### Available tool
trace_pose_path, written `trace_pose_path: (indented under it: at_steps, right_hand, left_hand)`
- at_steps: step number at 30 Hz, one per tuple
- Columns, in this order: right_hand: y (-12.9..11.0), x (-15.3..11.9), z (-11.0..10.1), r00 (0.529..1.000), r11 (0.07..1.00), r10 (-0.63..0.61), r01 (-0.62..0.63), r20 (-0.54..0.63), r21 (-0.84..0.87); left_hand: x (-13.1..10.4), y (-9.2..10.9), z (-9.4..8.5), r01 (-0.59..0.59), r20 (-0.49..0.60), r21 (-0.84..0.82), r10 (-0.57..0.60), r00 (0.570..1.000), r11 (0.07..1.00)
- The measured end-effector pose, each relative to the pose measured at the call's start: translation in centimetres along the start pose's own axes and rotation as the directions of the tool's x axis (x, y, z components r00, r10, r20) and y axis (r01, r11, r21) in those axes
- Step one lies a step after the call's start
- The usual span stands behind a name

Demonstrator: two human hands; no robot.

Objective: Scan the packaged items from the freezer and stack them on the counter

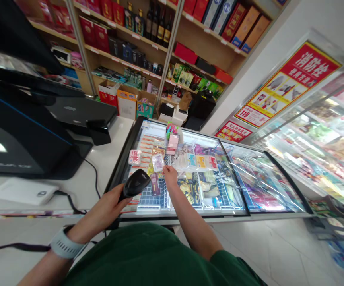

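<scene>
My left hand is wrapped round the handle of a black barcode scanner, whose head points toward the right. My right hand pinches the edge of a small white packet with purple print over the freezer's glass top. A red-and-white packet lies on the glass to the left. Beyond my right hand is a packet with a colourful top, partly blurred out. To the right, a row of clear packets with blue, yellow and red labels lies on the glass.
A chest freezer with goods under its glass stretches to the right. On the left, the white counter carries a dark checkout terminal, a white box-shaped device and cables. Stocked shelves and open cartons stand behind.
</scene>
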State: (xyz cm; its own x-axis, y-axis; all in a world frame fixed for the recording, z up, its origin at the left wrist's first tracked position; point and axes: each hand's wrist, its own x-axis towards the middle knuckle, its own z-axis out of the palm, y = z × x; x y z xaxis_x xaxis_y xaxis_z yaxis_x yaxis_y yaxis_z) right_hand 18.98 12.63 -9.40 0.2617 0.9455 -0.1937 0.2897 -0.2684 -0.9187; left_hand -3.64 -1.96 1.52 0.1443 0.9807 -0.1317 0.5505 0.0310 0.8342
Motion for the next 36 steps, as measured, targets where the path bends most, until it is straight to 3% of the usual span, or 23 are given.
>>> trace_pose_path:
  at_steps: [8, 15, 23, 36]
  right_hand:
    - [-0.2, -3.5, -10.1, 0.972, 0.986, -0.162, 0.155, -0.172, -0.058]
    - [0.4, -5.2, -15.4, 0.929, 0.971, -0.229, 0.196, -0.290, -0.137]
    - [0.8, -5.4, -17.8, 0.917, 0.974, -0.215, 0.177, -0.337, -0.138]
    - [0.6, -5.6, -18.0, 0.908, 0.962, -0.255, 0.206, -0.331, -0.177]
  left_hand:
    - [2.8, 3.7, 2.7, -0.160, 0.149, 0.084, 0.146, 0.978, 0.984]
    - [4.5, 6.6, 5.5, -0.301, 0.246, 0.084, 0.273, 0.930, 0.950]
    - [5.4, 8.2, 7.3, -0.321, 0.311, 0.083, 0.282, 0.908, 0.943]
    - [6.4, 7.5, 8.4, -0.352, 0.321, 0.090, 0.307, 0.896, 0.932]
